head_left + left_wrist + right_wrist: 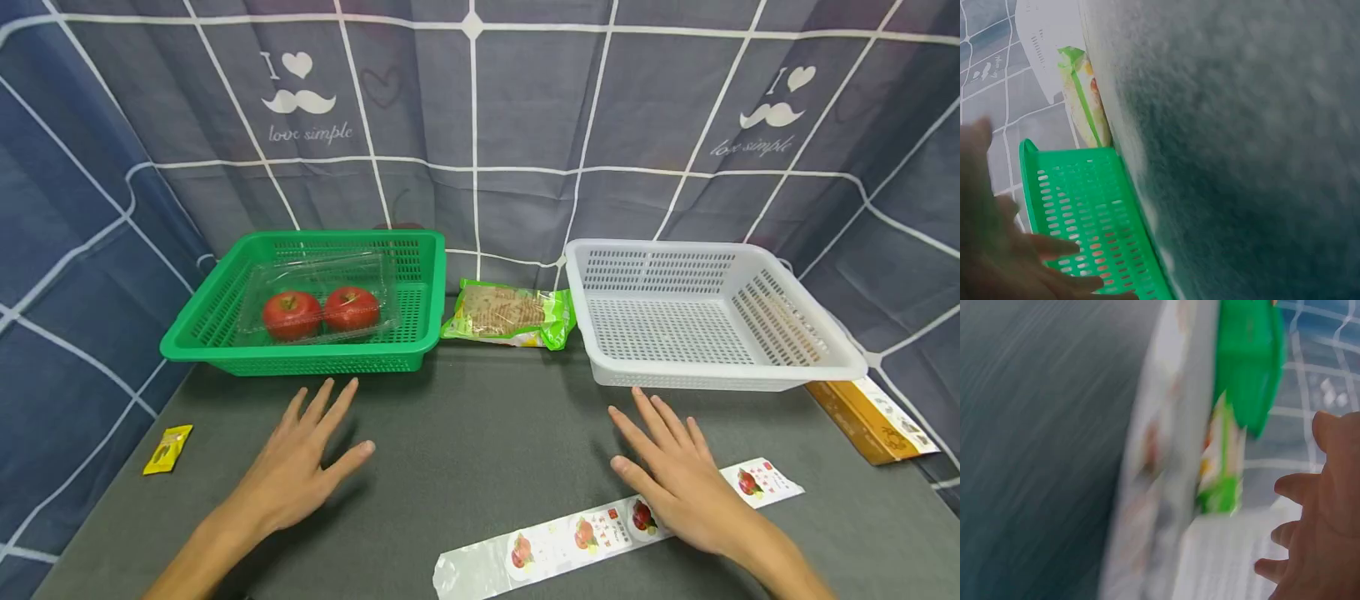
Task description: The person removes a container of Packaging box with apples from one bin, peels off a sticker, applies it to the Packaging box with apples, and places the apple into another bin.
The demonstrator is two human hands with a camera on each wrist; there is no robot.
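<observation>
So both hands are loose with fingers spread, neither gripping anything. Left hand [303, 467] is right in front of the green basket [307, 360]; its wrist view cuts it off and it's pretty murky. Right hand [667, 479] is way off to the basket's front right, over the strip [562, 543], blocking part of it. Can't tell if they're actually touching, and the strip is just a smear in the right wrist view.

Inside the green basket, two apples [292, 315] show through a clear pack [330, 265], though its edges are hard to follow. Just right of that basket is a snack [510, 314], then the white basket [720, 373]. Far right of the green one, a box [870, 417] has its back end hidden behind the white basket. Yellow sachet [168, 450] is front left of the green basket, print too small to read.
</observation>
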